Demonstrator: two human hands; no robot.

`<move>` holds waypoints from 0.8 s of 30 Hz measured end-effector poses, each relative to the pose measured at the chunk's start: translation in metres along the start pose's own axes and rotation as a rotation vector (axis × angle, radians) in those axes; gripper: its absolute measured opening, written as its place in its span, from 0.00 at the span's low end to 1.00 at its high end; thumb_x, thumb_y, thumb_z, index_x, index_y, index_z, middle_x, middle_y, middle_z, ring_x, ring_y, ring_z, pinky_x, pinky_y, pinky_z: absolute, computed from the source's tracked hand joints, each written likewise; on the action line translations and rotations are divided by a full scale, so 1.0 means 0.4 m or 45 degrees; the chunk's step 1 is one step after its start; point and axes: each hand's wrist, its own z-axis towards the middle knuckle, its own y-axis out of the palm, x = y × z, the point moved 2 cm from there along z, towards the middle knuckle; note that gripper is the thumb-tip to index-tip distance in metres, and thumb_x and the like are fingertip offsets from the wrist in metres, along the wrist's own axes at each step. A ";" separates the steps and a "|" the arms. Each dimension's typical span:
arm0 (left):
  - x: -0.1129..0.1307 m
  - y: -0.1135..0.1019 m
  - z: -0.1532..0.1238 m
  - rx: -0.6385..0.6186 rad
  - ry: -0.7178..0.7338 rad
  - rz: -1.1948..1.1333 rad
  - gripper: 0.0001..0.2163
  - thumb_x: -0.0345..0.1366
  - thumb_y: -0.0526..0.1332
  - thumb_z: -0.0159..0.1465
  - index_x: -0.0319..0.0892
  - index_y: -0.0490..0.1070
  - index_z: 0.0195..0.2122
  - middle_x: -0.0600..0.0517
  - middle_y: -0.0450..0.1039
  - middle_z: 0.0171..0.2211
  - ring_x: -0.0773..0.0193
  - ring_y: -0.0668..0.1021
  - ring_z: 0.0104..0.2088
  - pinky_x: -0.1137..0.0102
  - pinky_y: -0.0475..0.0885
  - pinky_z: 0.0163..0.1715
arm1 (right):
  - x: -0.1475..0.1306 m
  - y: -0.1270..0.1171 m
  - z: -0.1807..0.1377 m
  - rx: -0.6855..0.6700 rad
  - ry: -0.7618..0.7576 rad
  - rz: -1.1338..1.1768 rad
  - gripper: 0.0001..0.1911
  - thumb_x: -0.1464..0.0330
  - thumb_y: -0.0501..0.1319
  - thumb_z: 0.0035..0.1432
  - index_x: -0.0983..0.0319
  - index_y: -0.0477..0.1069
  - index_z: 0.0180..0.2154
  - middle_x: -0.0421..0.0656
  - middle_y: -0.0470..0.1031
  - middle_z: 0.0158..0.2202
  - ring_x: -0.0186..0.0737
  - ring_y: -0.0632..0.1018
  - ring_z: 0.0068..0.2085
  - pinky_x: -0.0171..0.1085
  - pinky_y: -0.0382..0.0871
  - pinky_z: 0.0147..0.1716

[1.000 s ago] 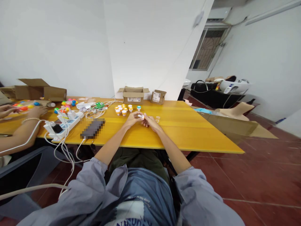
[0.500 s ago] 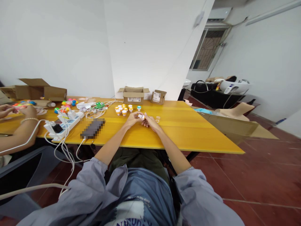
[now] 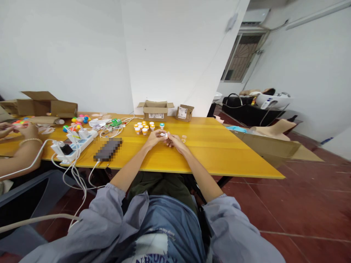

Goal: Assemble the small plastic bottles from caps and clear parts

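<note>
My left hand (image 3: 155,138) and my right hand (image 3: 176,141) meet over the table, fingers closed around a small white printed piece (image 3: 163,134). Fingers cover most of it, so its exact kind is unclear. Just right of my right hand, a small clear plastic cup or cap (image 3: 183,138) rests on the wood. Beyond my left hand stands a cluster of several small white tubs with orange parts (image 3: 144,130). One similar tub with a teal top (image 3: 162,126) stands apart, behind my hands.
A white power strip (image 3: 82,144) with plugs and trailing cables lies left, beside a blurred dark device (image 3: 108,149). Two cardboard boxes (image 3: 155,110) stand against the wall. Another person's hands (image 3: 24,129) work at far left near colourful pieces. The yellow table (image 3: 225,157) ends at right.
The small white piece has turned between my fingers, and less of its printed face shows. My hands stay in nearly the same place. The other person's hands have shifted slightly.
</note>
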 end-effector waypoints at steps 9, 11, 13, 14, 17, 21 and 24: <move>-0.007 0.001 0.002 -0.040 -0.035 -0.002 0.22 0.40 0.77 0.42 0.42 0.78 0.39 0.51 0.80 0.34 0.58 0.79 0.39 0.61 0.72 0.47 | 0.007 -0.002 0.006 -0.014 0.023 -0.031 0.27 0.47 0.61 0.61 0.61 0.70 0.22 0.43 0.76 0.19 0.30 0.72 0.18 0.27 0.62 0.15; -0.008 0.002 0.001 -0.046 -0.046 -0.014 0.22 0.40 0.77 0.43 0.42 0.78 0.39 0.51 0.79 0.34 0.59 0.79 0.38 0.61 0.72 0.47 | 0.007 -0.001 0.006 -0.009 0.021 -0.042 0.28 0.46 0.60 0.61 0.62 0.70 0.22 0.44 0.76 0.19 0.30 0.72 0.17 0.27 0.61 0.14; -0.007 0.002 0.000 -0.054 -0.056 -0.020 0.21 0.40 0.76 0.43 0.41 0.78 0.39 0.52 0.79 0.33 0.59 0.79 0.38 0.62 0.72 0.47 | 0.006 0.000 0.004 0.000 0.015 -0.054 0.29 0.44 0.59 0.60 0.62 0.70 0.22 0.44 0.76 0.18 0.30 0.71 0.17 0.28 0.61 0.14; -0.007 0.003 -0.001 -0.056 -0.059 -0.021 0.21 0.39 0.76 0.43 0.41 0.78 0.39 0.52 0.79 0.32 0.59 0.79 0.38 0.62 0.72 0.47 | 0.006 0.002 0.004 0.006 0.012 -0.064 0.30 0.43 0.58 0.60 0.62 0.69 0.21 0.44 0.76 0.18 0.30 0.71 0.16 0.28 0.60 0.13; -0.003 0.005 -0.003 -0.037 -0.059 -0.022 0.20 0.39 0.76 0.43 0.42 0.78 0.38 0.53 0.78 0.31 0.60 0.79 0.37 0.62 0.72 0.46 | 0.007 0.006 0.005 0.014 -0.008 -0.114 0.32 0.41 0.57 0.59 0.61 0.69 0.21 0.43 0.74 0.17 0.30 0.70 0.16 0.29 0.58 0.13; 0.003 0.007 -0.004 0.019 -0.066 -0.023 0.19 0.37 0.75 0.43 0.42 0.78 0.37 0.54 0.77 0.31 0.61 0.79 0.37 0.62 0.72 0.47 | 0.007 -0.005 0.006 0.149 -0.122 -0.295 0.31 0.43 0.54 0.62 0.59 0.69 0.21 0.41 0.73 0.17 0.33 0.71 0.18 0.32 0.61 0.17; 0.008 0.005 -0.003 0.086 -0.063 -0.013 0.18 0.35 0.75 0.42 0.42 0.78 0.35 0.53 0.78 0.33 0.60 0.79 0.39 0.63 0.72 0.48 | -0.008 -0.026 -0.007 0.427 -0.334 -0.609 0.24 0.50 0.55 0.65 0.58 0.70 0.24 0.43 0.76 0.25 0.39 0.77 0.28 0.34 0.67 0.28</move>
